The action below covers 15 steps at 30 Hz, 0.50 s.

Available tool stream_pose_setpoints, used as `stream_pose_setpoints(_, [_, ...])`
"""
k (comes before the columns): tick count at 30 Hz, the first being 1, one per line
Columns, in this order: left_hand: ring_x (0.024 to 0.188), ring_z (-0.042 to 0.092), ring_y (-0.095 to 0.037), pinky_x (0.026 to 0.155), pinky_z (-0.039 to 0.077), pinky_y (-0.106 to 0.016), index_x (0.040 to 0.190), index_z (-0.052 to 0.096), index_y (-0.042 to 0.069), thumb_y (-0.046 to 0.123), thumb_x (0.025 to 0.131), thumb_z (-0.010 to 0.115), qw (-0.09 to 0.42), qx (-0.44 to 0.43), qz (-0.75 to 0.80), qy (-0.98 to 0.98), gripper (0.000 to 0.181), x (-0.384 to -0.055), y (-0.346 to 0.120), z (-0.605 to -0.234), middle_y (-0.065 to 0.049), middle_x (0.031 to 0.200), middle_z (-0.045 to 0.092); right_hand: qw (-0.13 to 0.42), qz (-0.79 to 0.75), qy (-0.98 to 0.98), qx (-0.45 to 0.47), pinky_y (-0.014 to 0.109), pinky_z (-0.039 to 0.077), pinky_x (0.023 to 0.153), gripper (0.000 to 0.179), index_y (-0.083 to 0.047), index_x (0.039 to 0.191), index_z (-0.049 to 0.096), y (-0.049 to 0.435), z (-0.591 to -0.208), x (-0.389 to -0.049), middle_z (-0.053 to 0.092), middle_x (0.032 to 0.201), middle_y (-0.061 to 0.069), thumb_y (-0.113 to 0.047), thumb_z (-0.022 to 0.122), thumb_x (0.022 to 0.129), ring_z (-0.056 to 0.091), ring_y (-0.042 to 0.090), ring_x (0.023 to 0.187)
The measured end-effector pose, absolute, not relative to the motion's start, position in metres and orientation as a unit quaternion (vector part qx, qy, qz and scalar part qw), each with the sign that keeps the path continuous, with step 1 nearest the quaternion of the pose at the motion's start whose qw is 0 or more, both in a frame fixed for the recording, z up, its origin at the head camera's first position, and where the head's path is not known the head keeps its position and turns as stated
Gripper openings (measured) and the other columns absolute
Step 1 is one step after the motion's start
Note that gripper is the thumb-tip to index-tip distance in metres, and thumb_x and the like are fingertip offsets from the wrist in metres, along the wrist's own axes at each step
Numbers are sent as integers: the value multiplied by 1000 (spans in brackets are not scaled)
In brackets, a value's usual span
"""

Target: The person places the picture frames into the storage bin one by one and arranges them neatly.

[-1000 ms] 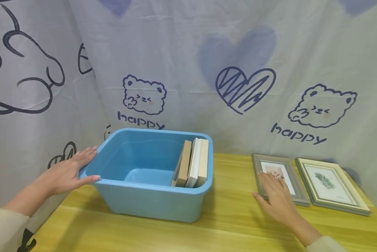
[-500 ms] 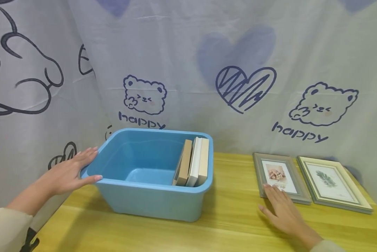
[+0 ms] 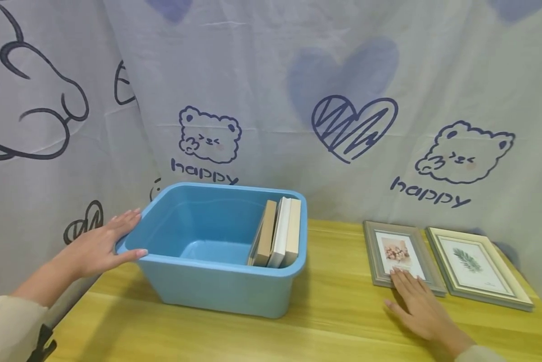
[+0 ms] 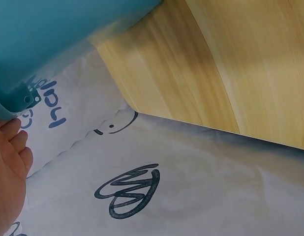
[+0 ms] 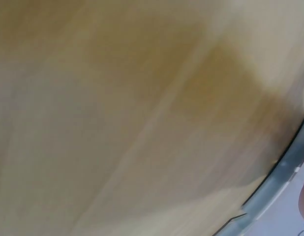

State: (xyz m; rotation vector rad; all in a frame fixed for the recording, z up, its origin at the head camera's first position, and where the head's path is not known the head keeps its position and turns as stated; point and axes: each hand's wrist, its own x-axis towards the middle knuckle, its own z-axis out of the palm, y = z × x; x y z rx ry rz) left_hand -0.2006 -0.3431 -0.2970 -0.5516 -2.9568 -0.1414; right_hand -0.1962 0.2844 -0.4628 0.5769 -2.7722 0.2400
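In the head view a blue plastic tub [image 3: 221, 289] stands on the table, several upright book-like slabs [image 3: 280, 236] leaning together at its right end. My left hand [image 3: 96, 249] rests on the tub's left front corner, fingers along the side rim and thumb over the front rim. The left wrist view shows those fingers [image 4: 16, 142] at the tub's edge. To the right, a grey-brown picture frame [image 3: 370, 251] with a flower picture lies flat. My right hand [image 3: 420, 306] is over its front edge, fingers straight and fingertips on the lower part of the picture.
A cream picture frame [image 3: 520, 291] with a green leaf print lies just right of the grey-brown one. The yellow wood table [image 3: 198, 334] runs back to a printed white curtain [image 3: 271, 75], which also hangs along the left side.
My right hand has slid from the middle of the grey-brown frame toward its front edge, uncovering the flower picture. The left hand and the tub have stayed put.
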Motion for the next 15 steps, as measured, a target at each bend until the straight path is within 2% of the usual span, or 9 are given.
stream_pose_setpoints(10, [129,32,-52,96,30,-69,141,32,-5,48,84,58,63,-179,-53,-980,82,-200,-345,-295,-28,146,30,150,74,-964,207,11,-18,107,64,6,137,40,292,-469,-193,43,138,28,-37,51,92,40,43,128])
stream_pose_setpoints(15, [131,31,-51,97,29,-69,141,32,-5,47,84,58,62,-182,-65,-979,82,-203,-344,-295,-26,147,30,132,99,-968,191,8,-19,104,62,8,135,40,290,-467,-192,42,138,30,-34,52,92,39,47,126])
